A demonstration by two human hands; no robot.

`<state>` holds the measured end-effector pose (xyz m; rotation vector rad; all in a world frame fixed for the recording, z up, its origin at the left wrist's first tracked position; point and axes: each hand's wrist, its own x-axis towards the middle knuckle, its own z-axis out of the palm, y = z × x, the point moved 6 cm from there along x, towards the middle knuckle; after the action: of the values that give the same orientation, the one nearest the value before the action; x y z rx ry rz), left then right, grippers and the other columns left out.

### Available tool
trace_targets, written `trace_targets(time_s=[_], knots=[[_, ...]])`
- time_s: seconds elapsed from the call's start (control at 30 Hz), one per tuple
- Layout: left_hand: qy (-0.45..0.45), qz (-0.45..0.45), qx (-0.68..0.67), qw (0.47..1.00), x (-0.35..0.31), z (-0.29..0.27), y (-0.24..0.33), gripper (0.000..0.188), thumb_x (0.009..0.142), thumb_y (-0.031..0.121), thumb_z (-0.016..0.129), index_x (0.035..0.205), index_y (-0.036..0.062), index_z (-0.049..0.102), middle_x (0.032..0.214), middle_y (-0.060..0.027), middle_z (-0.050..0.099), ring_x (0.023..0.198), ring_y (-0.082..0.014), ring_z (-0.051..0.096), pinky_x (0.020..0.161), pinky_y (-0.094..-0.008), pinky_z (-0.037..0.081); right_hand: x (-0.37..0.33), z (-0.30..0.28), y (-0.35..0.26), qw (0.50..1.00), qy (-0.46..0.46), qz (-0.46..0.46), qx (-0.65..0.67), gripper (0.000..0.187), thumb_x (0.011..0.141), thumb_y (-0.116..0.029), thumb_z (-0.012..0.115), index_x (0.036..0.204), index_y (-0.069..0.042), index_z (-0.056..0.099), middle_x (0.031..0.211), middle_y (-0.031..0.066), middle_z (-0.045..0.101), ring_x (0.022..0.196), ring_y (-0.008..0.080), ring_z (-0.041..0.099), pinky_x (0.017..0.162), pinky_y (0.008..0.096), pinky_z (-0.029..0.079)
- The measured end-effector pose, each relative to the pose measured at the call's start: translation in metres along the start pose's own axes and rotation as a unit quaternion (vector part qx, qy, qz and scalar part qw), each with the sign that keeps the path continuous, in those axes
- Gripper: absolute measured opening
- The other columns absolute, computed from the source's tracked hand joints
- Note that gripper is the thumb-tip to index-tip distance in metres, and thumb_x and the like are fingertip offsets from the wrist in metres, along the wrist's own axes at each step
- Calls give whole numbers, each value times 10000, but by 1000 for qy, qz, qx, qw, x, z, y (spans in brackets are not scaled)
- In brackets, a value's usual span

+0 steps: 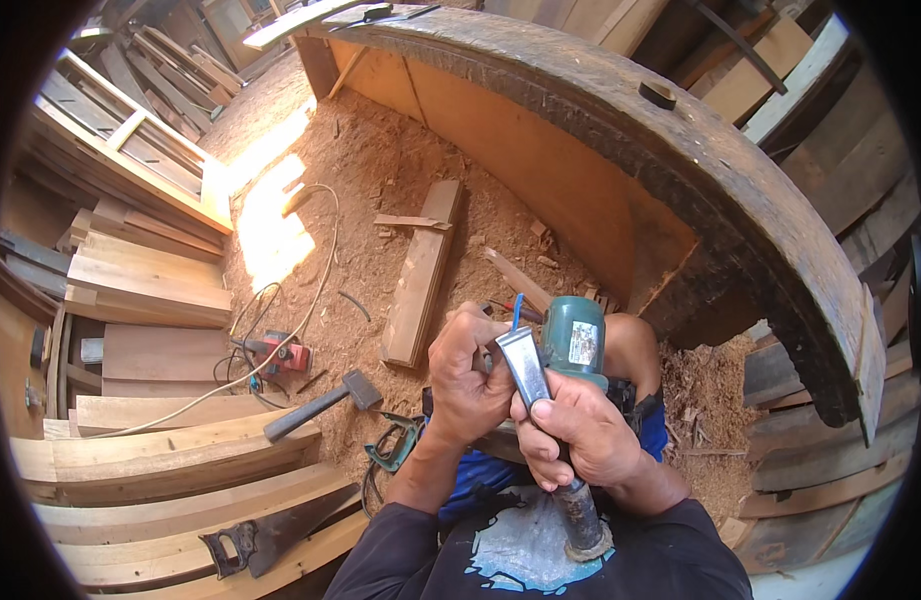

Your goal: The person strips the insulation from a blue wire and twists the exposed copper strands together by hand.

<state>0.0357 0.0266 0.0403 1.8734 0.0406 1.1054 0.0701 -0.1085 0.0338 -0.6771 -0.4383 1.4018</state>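
My right hand [585,430] is wrapped round a chisel [526,368] where its blade meets the handle. The wide steel blade points up and away, and the dark, worn handle [582,520] slants back toward my chest. My left hand [467,370] is closed beside the blade's upper end, thumb and curled fingers close to the cutting edge. What its fingers hold, if anything, is hidden. A thin blue piece [517,310] shows just beyond the blade tip. Right behind the chisel, between my legs, sits a green power tool [574,335], partly covered by my hands.
A large curved wooden piece [580,95] arches across the far right. Planks [420,285] lie on the sawdust floor ahead. Left are a hammer [320,405], a red power tool [283,352], a cord [325,270], stacked boards [170,450] and a handsaw [270,535].
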Motion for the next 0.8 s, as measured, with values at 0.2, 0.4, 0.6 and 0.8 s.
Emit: trace_targets(time_s=[0.2, 0.4, 0.6, 0.8], knots=[[24, 12, 11, 1000, -2, -3, 1, 135, 889, 29, 724, 963, 46, 612, 721, -49, 505, 584, -147, 460, 524, -305, 361, 0, 0, 1, 1000, -1, -16, 14, 240, 1081, -243, 491, 1160, -17, 493, 707, 34, 511, 446, 100, 478, 476, 264, 491], [20, 34, 11, 999, -1, 4, 5, 143, 864, -24, 692, 960, 48, 613, 734, -68, 528, 588, -194, 484, 534, -319, 377, -8, -4, -3, 999, 27, -41, 24, 212, 1075, -224, 490, 1143, -24, 492, 706, 37, 513, 438, 104, 476, 473, 273, 492], [8, -52, -61, 997, -5, -5, -4, 79, 931, -20, 625, 939, 48, 586, 753, -23, 528, 644, -90, 493, 559, -244, 368, -56, 19, -62, 966, 75, 25, -246, 459, 1080, -170, 404, 1510, -9, 384, 859, -11, 518, 678, 55, 491, 611, 213, 452], [0, -180, -202, 963, -5, 0, -16, 62, 1013, 75, 598, 1012, 18, 624, 786, 67, 549, 666, 5, 448, 584, -184, 363, -136, 90, -186, 481, 461, -305, -680, 482, 994, -115, 554, 1466, -21, 554, 799, 64, 577, 718, 105, 558, 657, 293, 472]])
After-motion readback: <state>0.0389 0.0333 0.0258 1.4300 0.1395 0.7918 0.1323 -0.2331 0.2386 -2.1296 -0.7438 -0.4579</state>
